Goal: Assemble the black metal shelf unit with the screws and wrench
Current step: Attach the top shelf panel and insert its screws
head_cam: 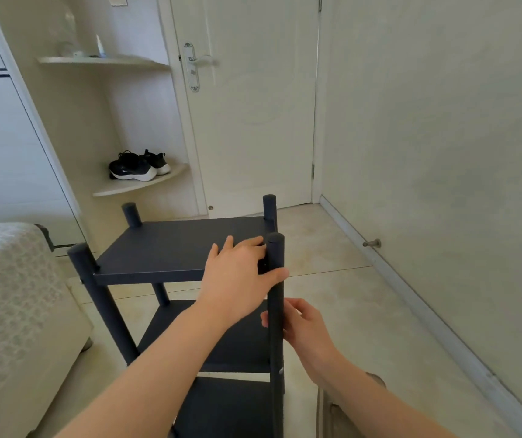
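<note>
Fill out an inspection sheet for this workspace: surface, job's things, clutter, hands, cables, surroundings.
Surface: pale tiled floor; the shelf unit stands on it.
Job's things: black shelf unit upright, three shelves visible; screws and wrench not seen.
Clutter: nothing seen.
Hands: left hand holds the near right post at the top shelf; right hand grips the same post lower down.
Cables: nothing seen.
Surroundings: bed at left, closed door ahead, shoes on a corner shelf.

Matt black metal shelf unit (171, 248), glossy pale floor tiles (341, 298), textured cloth bedcover (10, 279).
</note>
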{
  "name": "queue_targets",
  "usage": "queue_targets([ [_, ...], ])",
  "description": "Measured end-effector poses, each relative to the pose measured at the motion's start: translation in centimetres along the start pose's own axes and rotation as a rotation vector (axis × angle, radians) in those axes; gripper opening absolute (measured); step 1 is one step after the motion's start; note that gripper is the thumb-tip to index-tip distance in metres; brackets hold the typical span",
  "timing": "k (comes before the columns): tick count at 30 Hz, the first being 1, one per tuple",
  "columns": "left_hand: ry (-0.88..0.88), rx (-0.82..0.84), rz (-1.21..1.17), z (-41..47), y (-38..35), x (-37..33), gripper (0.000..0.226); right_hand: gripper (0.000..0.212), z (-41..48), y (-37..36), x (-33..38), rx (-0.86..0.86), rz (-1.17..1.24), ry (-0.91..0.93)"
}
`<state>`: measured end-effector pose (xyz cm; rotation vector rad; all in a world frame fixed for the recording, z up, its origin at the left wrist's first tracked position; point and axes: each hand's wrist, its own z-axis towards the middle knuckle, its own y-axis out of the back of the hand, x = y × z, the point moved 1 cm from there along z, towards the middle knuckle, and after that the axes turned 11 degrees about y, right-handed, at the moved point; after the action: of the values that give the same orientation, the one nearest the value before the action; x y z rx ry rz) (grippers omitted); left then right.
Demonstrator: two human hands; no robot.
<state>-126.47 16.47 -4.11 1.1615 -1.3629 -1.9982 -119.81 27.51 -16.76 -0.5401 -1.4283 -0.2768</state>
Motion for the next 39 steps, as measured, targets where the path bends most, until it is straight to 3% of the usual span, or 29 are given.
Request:
queue_targets([
  [4,0.071,0.018,-0.095,1.0,0.6,-0.5,0.016,0.022,1.0,-0.9,-0.7,-0.069,-0.024,0.024],
  [12,0.217,-0.158,-0.261,4.3,3.1,-0.1,0.018,0.019,6.2,-3.3,1.9,-0.019,-0.019,0.091],
  [16,0.282,-0.237,-0.336,6.2,5.1,2.6,0.011,0.015,8.9,-6.4,2.7,-0.011,-0.055,0.119],
  [19,0.315,-0.289,-0.421,7.0,6.6,4.9,0.022,0.009,10.3,-9.1,3.1,-0.034,-0.048,0.130],
  [23,0.375,-0.371,-0.547,7.4,8.2,8.1,0.019,0.005,11.3,-12.6,3.7,-0.044,-0.035,0.169],
  [29,0.451,-0.479,-0.586,6.7,10.4,12.4,0.027,0.006,12.2,-17.3,4.7,0.030,-0.114,0.227],
  [35,0.473,-0.476,-0.629,4.6,11.5,16.1,0.010,0.009,12.0,-20.3,4.9,0.071,-0.170,0.300],
  [39,0.481,-0.490,-0.686,3.3,11.2,17.7,0.012,0.009,11.6,-21.4,4.5,0.093,-0.214,0.337],
])
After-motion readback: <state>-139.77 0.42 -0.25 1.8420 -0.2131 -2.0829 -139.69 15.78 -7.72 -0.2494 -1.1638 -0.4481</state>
